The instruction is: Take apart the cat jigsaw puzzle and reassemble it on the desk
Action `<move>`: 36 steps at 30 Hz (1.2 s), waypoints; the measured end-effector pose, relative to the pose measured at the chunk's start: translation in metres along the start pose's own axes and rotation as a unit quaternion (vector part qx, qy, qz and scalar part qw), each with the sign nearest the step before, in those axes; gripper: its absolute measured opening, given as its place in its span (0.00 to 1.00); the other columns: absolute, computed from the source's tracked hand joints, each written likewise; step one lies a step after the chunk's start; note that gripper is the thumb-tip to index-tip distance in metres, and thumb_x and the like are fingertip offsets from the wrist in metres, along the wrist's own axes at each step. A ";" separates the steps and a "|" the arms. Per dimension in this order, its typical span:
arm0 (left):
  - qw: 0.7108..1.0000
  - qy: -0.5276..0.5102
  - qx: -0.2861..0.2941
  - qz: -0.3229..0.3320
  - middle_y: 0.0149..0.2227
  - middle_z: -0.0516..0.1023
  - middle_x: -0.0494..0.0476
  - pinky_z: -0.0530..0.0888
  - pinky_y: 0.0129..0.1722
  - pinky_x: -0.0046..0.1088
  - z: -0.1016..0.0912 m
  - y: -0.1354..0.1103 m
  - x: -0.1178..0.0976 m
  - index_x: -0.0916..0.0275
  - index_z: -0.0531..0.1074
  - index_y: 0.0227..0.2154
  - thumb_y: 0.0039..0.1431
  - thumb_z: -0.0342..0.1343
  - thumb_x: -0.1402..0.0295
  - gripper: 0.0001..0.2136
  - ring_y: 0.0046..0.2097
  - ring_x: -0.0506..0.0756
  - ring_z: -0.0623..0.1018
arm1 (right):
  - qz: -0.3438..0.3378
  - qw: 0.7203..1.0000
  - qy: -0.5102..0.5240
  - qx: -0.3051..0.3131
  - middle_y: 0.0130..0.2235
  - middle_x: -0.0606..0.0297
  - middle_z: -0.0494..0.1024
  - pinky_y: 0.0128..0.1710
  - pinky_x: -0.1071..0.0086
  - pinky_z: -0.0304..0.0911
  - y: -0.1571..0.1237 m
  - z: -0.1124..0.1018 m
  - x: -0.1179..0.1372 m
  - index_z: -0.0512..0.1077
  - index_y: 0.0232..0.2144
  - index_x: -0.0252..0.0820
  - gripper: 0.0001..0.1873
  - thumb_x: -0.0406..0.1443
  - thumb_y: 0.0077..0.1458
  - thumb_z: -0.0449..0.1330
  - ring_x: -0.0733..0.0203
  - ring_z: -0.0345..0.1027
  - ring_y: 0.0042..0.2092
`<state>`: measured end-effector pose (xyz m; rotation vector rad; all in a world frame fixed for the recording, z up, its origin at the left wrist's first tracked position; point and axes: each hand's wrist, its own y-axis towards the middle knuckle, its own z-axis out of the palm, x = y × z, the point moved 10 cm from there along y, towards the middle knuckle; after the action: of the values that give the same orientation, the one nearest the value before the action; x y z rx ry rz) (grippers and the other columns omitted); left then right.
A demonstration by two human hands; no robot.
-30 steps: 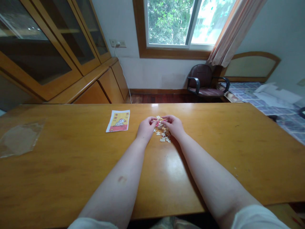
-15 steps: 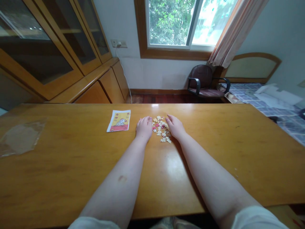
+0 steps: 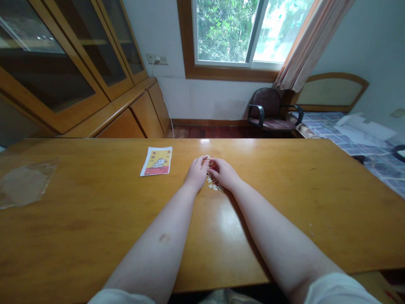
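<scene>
Hands (image 3: 198, 172) around jigsaw pieces (image 3: 214, 184), wide tabletop (image 3: 95, 211)

Left hand (image 3: 198, 172) and right hand (image 3: 225, 174) cupped together over a small pile of jigsaw pieces (image 3: 213, 185), fingers meeting on top, a few pieces poking out just below the fingers. Picture card (image 3: 155, 161) just left of the fingers, on a wooden table (image 3: 95, 219), plastic sheet (image 3: 27, 184) well off to the left.

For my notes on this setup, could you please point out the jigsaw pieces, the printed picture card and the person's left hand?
Jigsaw pieces (image 3: 214, 184): head view, pieces showing below the hands.
Printed picture card (image 3: 156, 161): head view, middle of the card.
Left hand (image 3: 198, 172): head view, back of the hand.
</scene>
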<state>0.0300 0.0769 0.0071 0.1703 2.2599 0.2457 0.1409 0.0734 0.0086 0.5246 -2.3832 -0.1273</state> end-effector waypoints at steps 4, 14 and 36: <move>0.989 0.141 -0.004 -0.050 0.62 0.65 0.68 0.55 0.65 0.47 -0.006 -0.002 0.011 0.68 0.65 0.59 0.65 0.44 0.62 0.23 0.65 0.65 0.61 | 0.044 0.997 -0.064 -0.010 0.66 0.44 0.57 0.65 0.52 0.45 0.000 -0.004 -0.010 0.59 0.62 0.31 0.34 0.44 0.60 0.56 0.47 0.48 0.67; 0.987 0.150 0.059 -0.005 0.61 0.69 0.59 0.49 0.64 0.59 0.008 -0.008 -0.002 0.55 0.64 0.59 0.68 0.39 0.58 0.21 0.63 0.62 0.66 | -0.032 0.993 -0.103 0.056 0.62 0.52 0.65 0.65 0.53 0.45 -0.002 0.013 0.009 0.64 0.59 0.37 0.28 0.43 0.60 0.55 0.51 0.57 0.63; 1.000 0.020 -0.001 0.001 0.47 0.77 0.65 0.69 0.55 0.42 0.013 -0.020 -0.019 0.64 0.71 0.45 0.66 0.40 0.66 0.15 0.51 0.61 0.75 | -0.082 0.980 -0.180 0.031 0.45 0.50 0.75 0.52 0.59 0.59 0.004 0.032 0.022 0.73 0.43 0.34 0.11 0.30 0.61 0.53 0.53 0.66 0.47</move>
<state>0.0513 0.0557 0.0081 0.1681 2.3001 0.2552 0.1039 0.0671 -0.0013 0.7833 -2.6996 -0.2408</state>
